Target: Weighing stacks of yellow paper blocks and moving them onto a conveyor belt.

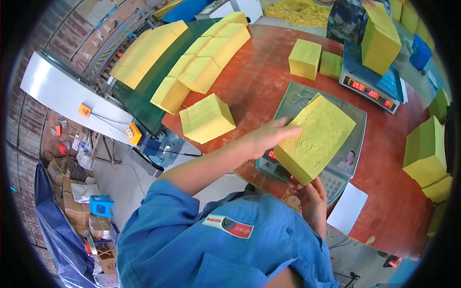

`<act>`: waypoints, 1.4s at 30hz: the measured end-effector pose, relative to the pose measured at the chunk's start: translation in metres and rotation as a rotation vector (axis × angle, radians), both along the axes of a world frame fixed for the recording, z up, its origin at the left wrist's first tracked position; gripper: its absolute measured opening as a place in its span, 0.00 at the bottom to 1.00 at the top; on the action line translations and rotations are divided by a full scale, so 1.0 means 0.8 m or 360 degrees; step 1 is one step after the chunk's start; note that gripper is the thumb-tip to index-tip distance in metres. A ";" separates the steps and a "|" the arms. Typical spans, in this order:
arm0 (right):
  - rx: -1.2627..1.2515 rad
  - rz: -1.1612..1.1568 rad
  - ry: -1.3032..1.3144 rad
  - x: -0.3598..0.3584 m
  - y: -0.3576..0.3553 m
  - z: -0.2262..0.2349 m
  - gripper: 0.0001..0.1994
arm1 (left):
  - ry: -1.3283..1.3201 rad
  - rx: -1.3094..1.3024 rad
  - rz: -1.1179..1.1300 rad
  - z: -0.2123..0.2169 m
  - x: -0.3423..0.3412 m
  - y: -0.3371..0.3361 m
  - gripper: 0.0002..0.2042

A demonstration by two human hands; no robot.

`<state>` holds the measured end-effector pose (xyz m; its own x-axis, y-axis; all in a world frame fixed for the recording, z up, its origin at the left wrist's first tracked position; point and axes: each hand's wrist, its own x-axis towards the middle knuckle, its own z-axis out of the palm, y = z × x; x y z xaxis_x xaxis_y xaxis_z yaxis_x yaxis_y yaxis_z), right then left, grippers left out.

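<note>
Two hands on one yellow block (319, 134), tilted, held above the near scale (293, 101) on the red counter (259, 62); can't tell if any edge touches the pan. Left hand (274, 136) grips the left side, thumb on the ring-stamped top face, other fingers mostly out of sight. Right hand (313, 196) holds the bottom corner from below, fingertips partly hidden by the block. Scale's red display mostly blocked, keypad partly covered; white sheet (348, 210) just beside it. Far scale (370, 93) carries a tall yellow stack (382, 43); person (346, 23) behind it cut off by the top edge, only torso and part of a hand showing. Lone block (206, 117) on the counter, near the row of blocks (206, 57). Blocks at far right (426, 151) partly lost in the dark rim.
</note>
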<state>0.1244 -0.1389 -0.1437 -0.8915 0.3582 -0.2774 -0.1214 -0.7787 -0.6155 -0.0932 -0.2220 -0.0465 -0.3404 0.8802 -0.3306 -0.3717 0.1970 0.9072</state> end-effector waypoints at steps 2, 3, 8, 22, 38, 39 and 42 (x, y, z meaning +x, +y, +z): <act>0.0190 -0.0075 -0.0294 0.001 0.006 0.013 0.20 | 0.0086 0.0112 -0.0005 -0.002 0.012 -0.008 0.26; 0.0197 -0.0071 -0.0299 -0.001 0.012 0.012 0.20 | 0.0081 0.0118 0.0000 -0.004 0.013 -0.008 0.26; 0.0254 -0.0446 -0.0212 -0.014 0.030 0.005 0.12 | 0.0273 0.0139 0.0277 -0.026 0.014 0.032 0.26; 0.0300 -0.0488 -0.0234 -0.012 0.026 -0.010 0.09 | 0.0377 0.0480 0.0311 -0.045 0.009 0.031 0.30; 0.1545 -0.0816 -0.0622 0.028 0.077 -0.007 0.10 | 0.0199 0.0090 -0.0271 -0.036 -0.008 0.114 0.24; 0.1410 -0.0941 -0.0677 0.044 0.073 -0.012 0.09 | 0.0201 0.0095 -0.0318 -0.034 0.008 0.120 0.24; 0.0998 -0.1146 -0.0631 0.082 0.068 -0.043 0.12 | 0.0370 0.0059 -0.0488 -0.031 0.052 0.134 0.25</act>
<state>0.1896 -0.0843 -0.1785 -0.2938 0.9522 -0.0840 -0.1316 -0.1273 -0.9831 -0.0514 -0.1146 -0.0710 -0.1216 0.9626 -0.2420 -0.0844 0.2329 0.9688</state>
